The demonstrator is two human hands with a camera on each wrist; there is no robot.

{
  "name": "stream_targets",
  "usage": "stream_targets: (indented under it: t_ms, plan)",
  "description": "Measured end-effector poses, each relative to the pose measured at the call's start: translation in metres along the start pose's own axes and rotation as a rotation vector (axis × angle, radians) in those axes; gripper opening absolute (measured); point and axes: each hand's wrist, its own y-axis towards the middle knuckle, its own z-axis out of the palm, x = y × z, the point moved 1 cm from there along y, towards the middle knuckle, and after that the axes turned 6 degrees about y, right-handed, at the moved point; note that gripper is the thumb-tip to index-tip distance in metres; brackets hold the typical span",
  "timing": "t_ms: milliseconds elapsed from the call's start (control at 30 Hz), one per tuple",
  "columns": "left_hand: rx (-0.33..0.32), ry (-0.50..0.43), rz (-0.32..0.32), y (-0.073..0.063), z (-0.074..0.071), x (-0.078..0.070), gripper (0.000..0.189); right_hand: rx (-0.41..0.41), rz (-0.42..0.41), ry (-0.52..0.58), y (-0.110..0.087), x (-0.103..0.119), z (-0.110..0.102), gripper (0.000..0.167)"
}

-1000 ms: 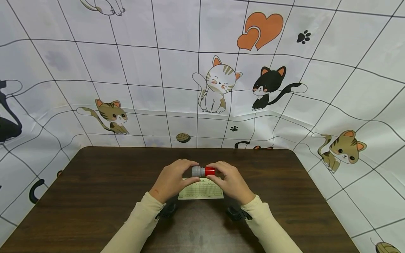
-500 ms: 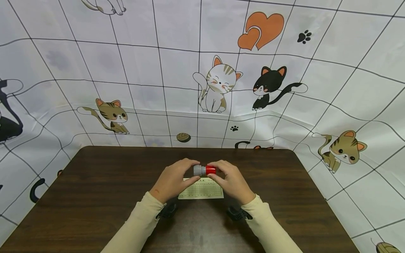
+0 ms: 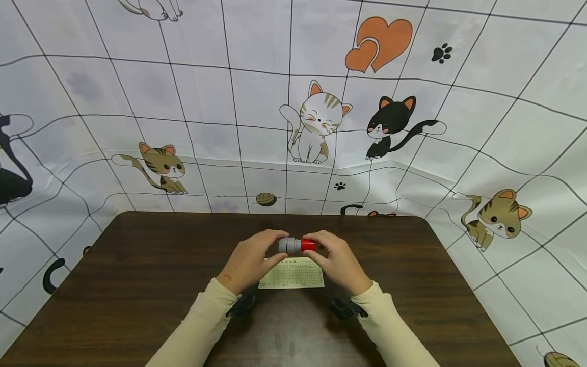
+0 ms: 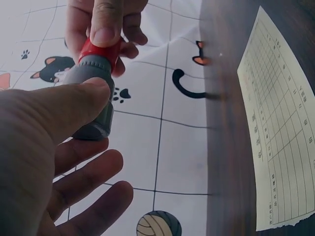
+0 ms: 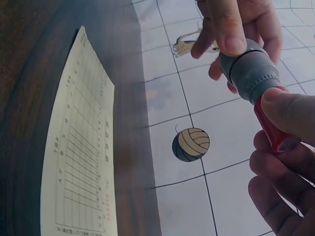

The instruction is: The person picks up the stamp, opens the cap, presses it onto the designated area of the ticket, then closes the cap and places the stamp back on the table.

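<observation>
A small cylinder with a grey ribbed body and a red end, which looks like a round stamp [image 3: 290, 245], is held level between both hands above the table. My left hand [image 3: 249, 260] pinches the grey part between thumb and fingers. At the other side, my right hand [image 3: 338, 261] pinches the red end [image 5: 269, 123]. In the left wrist view a grey toothed collar [image 4: 96, 62] shows where the grey meets the red. Below the hands a pale yellow printed form [image 3: 291, 274] with a ruled grid lies on the table.
The dark brown wooden table [image 3: 151, 275] reaches out on both sides. Behind it hangs a white sheet [image 3: 257, 142] with grid lines and printed cats. Dark straps [image 3: 347, 309] sit at the wrists, by the cream sleeves [image 3: 390, 326].
My right hand has shifted slightly to the right with the red end, and more of the grey neck shows beside it. The left hand has hardly moved. The form lies as before.
</observation>
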Motion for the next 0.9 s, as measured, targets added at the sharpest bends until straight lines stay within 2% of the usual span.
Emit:
stream_targets:
  t_ms: [200,567,900]
  plan:
    - [-0.009,0.04,-0.027,0.0,-0.001,0.003,0.048,-0.054,0.031,0.0,0.0,-0.003,-0.005,0.03]
    - [0.017,0.016,-0.131,0.0,-0.003,0.009,0.047,-0.116,0.07,-0.045,0.0,-0.015,-0.006,0.033]
    - [0.096,-0.004,-0.209,-0.004,0.003,0.026,0.053,-0.125,0.124,-0.046,-0.001,-0.023,-0.008,0.032]
